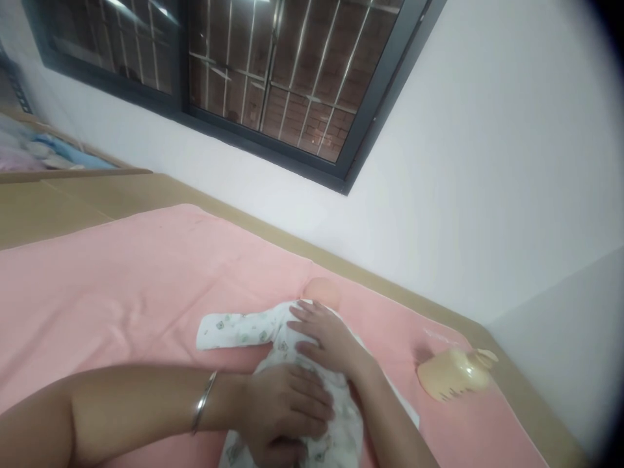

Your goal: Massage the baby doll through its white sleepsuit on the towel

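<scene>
A small white baby garment [341, 419] with a green and grey print is spread on a pink sheet [146, 260]. One long sleeve [234, 330] stretches out to the left. Beyond the neck end shows a smooth, round, peach-coloured shape [322, 291], like the top of a doll's head. My left hand [287, 409], with a silver bangle at the wrist, lies palm down on the garment's front, fingers laid out flat. My right hand [327, 338] rests near the neck and shoulder, fingers spread. What lies beneath my palms is hidden.
A shiny cream-yellow container [455, 374] with dark marks lies on the sheet at the right. The sheet covers a tan surface [63, 201] along a white wall [463, 162]. Above is a barred, dark-framed window [273, 71]. Folded cloths [63, 153] sit at the far left.
</scene>
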The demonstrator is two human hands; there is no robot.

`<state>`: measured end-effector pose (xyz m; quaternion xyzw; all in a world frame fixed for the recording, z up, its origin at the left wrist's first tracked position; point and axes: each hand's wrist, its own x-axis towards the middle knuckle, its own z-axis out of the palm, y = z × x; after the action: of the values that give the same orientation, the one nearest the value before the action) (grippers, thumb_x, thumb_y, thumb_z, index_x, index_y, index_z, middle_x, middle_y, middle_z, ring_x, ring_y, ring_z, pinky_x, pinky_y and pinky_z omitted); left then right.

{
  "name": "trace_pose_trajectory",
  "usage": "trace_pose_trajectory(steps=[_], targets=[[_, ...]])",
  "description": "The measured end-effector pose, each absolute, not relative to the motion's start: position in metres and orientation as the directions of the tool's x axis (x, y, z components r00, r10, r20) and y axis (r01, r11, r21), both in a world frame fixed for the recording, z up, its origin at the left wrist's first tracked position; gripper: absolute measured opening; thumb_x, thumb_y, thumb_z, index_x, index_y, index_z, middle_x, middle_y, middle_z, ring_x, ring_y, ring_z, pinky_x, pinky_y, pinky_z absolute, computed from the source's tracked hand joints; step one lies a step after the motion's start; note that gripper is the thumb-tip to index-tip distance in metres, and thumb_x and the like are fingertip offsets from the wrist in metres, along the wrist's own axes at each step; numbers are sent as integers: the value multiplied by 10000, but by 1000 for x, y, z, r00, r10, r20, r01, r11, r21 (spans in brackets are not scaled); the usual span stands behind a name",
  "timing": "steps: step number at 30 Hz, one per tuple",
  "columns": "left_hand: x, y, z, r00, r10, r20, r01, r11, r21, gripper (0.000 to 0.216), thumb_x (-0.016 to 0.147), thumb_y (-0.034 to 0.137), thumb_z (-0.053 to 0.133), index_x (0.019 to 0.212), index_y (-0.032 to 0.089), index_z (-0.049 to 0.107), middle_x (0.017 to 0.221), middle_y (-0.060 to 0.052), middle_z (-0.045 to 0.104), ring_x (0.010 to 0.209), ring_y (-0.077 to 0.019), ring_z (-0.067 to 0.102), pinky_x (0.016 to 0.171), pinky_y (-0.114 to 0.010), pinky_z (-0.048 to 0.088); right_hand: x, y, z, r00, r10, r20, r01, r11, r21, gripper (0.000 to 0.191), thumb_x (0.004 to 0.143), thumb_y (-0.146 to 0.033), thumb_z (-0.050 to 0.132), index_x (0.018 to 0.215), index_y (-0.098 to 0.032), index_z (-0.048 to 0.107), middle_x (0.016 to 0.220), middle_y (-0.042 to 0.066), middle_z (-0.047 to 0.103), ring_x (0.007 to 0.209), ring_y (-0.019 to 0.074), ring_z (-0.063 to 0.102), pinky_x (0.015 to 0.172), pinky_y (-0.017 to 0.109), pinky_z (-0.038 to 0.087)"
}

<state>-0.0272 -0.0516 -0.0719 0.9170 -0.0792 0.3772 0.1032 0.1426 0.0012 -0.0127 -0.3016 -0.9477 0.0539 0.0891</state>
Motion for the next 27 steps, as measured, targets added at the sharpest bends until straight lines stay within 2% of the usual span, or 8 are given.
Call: trace_pose_trajectory(steps=[5,8,11,15,19,21,23,27], targets=[[-27,-53,-71,721,-66,690,-216,-967,133,346,766,244,500,1082,121,570,1111,-120,685,1171,-236,567,1058,-342,429,152,-5,-15,-733,663,151,653,748,-115,471,948,-382,450,1392,-225,451,1518,65,297,1398,239,255,1149,465,203],[-27,-52,-70,721,-64,690,-218,-966,138,333,753,237,499,1062,136,574,1087,-110,692,1143,-235,586,1027,-334,457,145,-16,-13,-773,616,153,611,787,-80,415,937,-336,461,1345,-269,500,1495,17,353,1400,243,243,1158,491,161],[-26,-52,-68,724,-60,687,-218,-965,146,322,751,230,502,1052,145,576,1073,-109,696,1137,-235,593,1019,-335,463,139,-16,-14,-780,605,159,597,796,-98,361,947,-321,439,1289,-293,551,1462,-6,409,1389,233,271,1156,494,157],[-27,-53,-64,722,-55,690,-210,-967,143,331,761,222,504,1073,135,571,1085,-114,695,1166,-226,576,1054,-336,434,153,0,-18,-742,647,173,615,761,-208,443,940,-347,470,1373,-258,477,1495,47,347,1393,239,270,1144,499,180],[-28,-53,-67,717,-60,694,-202,-971,125,309,772,223,498,1056,134,582,1081,-102,700,1155,-212,582,1056,-324,431,175,10,-16,-799,583,150,483,769,-418,360,895,-321,560,1253,-306,597,1441,24,431,1382,236,302,1147,521,142],[-27,-53,-70,716,-65,695,-205,-971,121,307,772,233,503,1049,131,587,1086,-103,697,1163,-215,576,1063,-326,422,176,7,-13,-813,562,148,442,764,-470,318,879,-289,577,1189,-305,644,1393,24,493,1375,237,317,1144,527,144],[-26,-52,-73,715,-66,696,-212,-969,126,306,776,246,499,1047,134,586,1101,-103,692,1177,-218,566,1064,-329,420,168,0,-11,-806,570,160,460,773,-436,302,881,-269,562,1164,-309,658,1349,13,540,1374,238,318,1141,537,138],[-23,-52,-76,701,-48,712,-216,-965,148,306,774,256,484,1043,148,580,1091,-98,694,1177,-214,566,1035,-320,446,142,-9,-10,-784,599,161,553,793,-257,329,917,-280,491,1217,-316,620,1367,-14,523,1369,247,318,1138,543,150]])
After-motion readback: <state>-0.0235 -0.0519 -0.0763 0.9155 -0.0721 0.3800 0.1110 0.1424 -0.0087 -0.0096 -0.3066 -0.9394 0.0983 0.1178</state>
